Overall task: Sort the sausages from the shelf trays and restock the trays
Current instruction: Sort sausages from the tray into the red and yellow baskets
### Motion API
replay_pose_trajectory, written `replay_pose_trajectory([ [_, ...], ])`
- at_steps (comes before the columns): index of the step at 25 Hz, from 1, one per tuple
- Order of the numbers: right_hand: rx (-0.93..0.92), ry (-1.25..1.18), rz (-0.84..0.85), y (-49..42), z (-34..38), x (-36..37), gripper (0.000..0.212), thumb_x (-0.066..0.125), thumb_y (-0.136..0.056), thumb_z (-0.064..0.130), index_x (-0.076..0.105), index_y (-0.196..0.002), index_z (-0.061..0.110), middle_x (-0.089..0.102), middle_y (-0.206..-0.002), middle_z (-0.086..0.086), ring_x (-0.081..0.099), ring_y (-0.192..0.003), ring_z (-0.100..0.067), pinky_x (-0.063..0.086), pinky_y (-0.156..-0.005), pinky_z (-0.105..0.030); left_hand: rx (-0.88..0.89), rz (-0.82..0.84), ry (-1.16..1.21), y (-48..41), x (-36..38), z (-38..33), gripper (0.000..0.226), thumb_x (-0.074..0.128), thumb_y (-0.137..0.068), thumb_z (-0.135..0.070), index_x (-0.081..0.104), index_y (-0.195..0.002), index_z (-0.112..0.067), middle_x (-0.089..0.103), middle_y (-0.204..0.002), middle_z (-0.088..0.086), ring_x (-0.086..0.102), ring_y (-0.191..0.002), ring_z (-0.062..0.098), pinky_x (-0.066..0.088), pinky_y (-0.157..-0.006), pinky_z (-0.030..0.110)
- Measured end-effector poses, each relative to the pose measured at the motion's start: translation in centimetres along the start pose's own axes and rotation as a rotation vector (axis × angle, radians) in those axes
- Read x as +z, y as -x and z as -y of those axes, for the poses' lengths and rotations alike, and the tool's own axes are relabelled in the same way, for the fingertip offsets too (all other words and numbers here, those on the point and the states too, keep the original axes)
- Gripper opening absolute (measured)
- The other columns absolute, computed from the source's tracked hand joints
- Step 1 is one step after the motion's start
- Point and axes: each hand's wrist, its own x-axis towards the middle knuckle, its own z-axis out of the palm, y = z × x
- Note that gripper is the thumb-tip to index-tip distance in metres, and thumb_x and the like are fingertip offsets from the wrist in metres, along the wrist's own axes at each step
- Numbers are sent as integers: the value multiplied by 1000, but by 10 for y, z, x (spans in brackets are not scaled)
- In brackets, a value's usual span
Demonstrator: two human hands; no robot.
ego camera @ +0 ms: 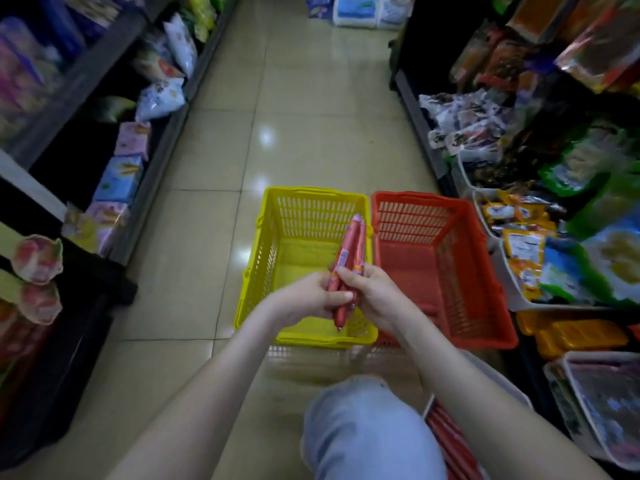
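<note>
Together, both hands' fingers around sausages, above yellow basket

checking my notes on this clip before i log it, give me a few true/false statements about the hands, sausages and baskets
1. Both the left hand and the right hand hold the bundle of red sausages. True.
2. The yellow basket stands to the right of the red basket. False: it stands to its left, side by side on the tiled floor.
3. The yellow basket is piled with sausages. False: its floor shows and no sausages lie in it.
4. The bundle is held above the yellow basket. True.
5. More loose red sausages lie low beside the person's knee. True.
</note>
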Motion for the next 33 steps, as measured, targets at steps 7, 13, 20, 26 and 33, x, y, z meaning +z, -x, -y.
replay_pose_trajectory([
  [7,146,547,18,-180,-114,-34,16,62,-83,-3,58,-86,11,59,-65,-7,51,-46,-11,37,-50,-30,-274,-366,-707,-107,-108,96,60,57,-93,-37,36,-141,-8,50,-136,13,48,-125,28,37,-100,32],
  [13,338,1363,296,-259,-242,-81,31,61,-89,20,55,-119,11,62,-118,-16,58,-112,-29,43,-84,-32,-202,-301,-1052,-179,-123,190,88,58,-92,-30,-3,-151,-10,2,-158,18,7,-146,28,7,-117,31],
  [20,238,1760,289,-229,-217,-79,75,52,-93,27,7,-152,14,12,-158,-6,11,-145,-24,11,-116,-44,-319,-250,-1179,-187,-98,202,89,52,-93,-39,-15,-150,-24,-11,-159,13,-5,-147,27,6,-118,43],
  [26,-515,1399,-212,-76,-115,-128,47,54,-86,22,51,-131,9,53,-132,-10,44,-122,-24,29,-103,-34,150,-473,-979,-165,9,141,70,54,-90,-26,21,-150,-12,19,-155,20,23,-143,34,18,-115,47],
  [33,60,1235,-806,84,-216,-283,41,43,-84,19,52,-121,3,57,-115,-17,52,-107,-34,36,-99,-39,879,14,-1202,-169,171,169,49,46,-86,-14,45,-135,-5,48,-141,16,44,-131,30,29,-112,43],
])
